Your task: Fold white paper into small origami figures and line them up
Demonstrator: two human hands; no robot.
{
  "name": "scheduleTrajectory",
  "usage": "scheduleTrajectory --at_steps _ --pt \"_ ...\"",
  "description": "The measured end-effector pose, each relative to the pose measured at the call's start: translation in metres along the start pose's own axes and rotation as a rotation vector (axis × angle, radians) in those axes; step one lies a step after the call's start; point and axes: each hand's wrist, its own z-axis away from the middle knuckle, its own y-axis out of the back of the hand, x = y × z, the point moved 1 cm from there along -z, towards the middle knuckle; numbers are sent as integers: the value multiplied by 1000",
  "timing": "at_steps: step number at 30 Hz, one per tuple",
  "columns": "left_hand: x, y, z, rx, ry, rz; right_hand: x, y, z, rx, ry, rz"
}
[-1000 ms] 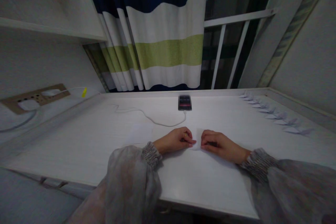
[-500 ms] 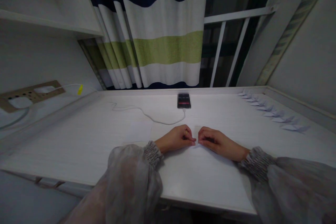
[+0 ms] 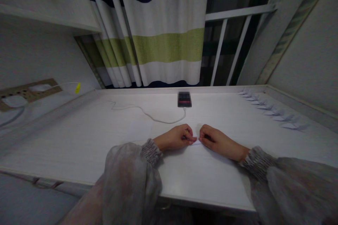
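Observation:
Between my two hands is a small piece of folded white paper [image 3: 196,143], low over the white desk [image 3: 126,168]. My left hand [image 3: 182,136], with a ring on one finger, pinches its left side between thumb and fingers. On the opposite side, my right hand [image 3: 215,138] is closed with thumb and fingertips on the paper. Fingers cover most of the paper, so its full shape is hidden. Beyond my left wrist lies a flat sheet of white paper [image 3: 138,132].
Several folded white paper pieces [image 3: 274,113] stand in a row at the right. A dark, pixelated device [image 3: 184,99] with a white cable [image 3: 158,121] lies at the back. A power strip [image 3: 29,95] is on the left wall; a striped curtain [image 3: 163,42] hangs behind.
The view has shifted slightly. My fingers have moved a little on the paper, and a bit more of its lower edge shows between my hands.

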Motion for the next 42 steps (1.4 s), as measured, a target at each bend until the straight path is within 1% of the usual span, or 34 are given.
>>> scheduleTrajectory --at_steps 2,7,12,14,19,22,26,31,34,42 --pt "1 1 1 -4 -3 4 0 0 0 2 5 6" --pt "4 3 3 -18 50 91 -1 -1 1 10 33 37" --pt "5 2 1 -38 147 162 0 -1 0 -3 34 59" --pt "5 0 0 -15 171 184 0 -1 0 -3 35 59" --pt "4 -6 -4 109 215 243 -1 -2 -1 -14 27 37" --pt "5 -7 -5 129 250 256 -1 -2 -1 -14 7 40" --pt "5 -6 -5 141 232 239 -1 -2 -2 -18 -9 44" --pt "-2 -8 -5 137 190 244 -2 -2 -1 -30 -26 51" --pt "-5 -9 -6 139 188 245 -2 -2 -1 -27 -34 52" --pt "-1 -8 -7 127 189 244 -2 -3 1 -18 -22 86"
